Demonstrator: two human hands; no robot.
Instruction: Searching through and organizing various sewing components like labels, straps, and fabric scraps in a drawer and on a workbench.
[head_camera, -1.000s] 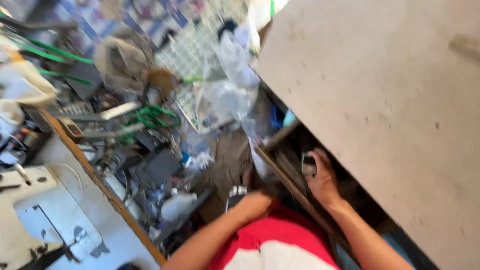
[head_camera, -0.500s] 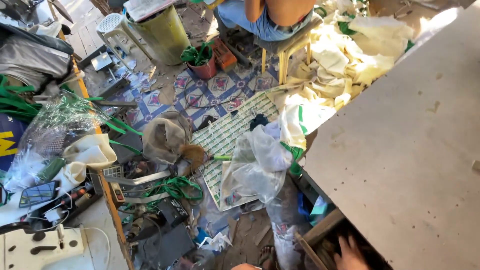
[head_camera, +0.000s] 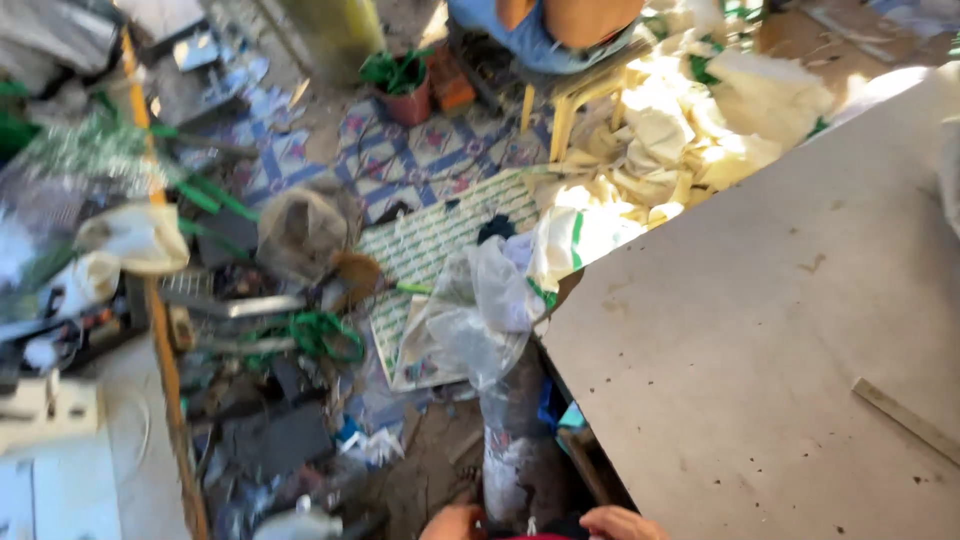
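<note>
Only the tops of my left hand and my right hand show at the bottom edge. They are low down beside the near corner of the big grey board tabletop. Something dark and blurred sits between them, and I cannot make out what it is or whether either hand grips it. Just above my hands a crumpled clear plastic bag stands on the cluttered floor against the table's corner.
A white worktable with an orange edge runs down the left, piled with clutter. The floor holds a green cord, a patterned mat, cream fabric pieces and a potted plant. Another person sits on a yellow stool. A thin strip lies on the tabletop.
The view has swung up and away from my body. A second ago my right hand was under the table's edge with a small dark thing; now both hands barely show at the bottom.
</note>
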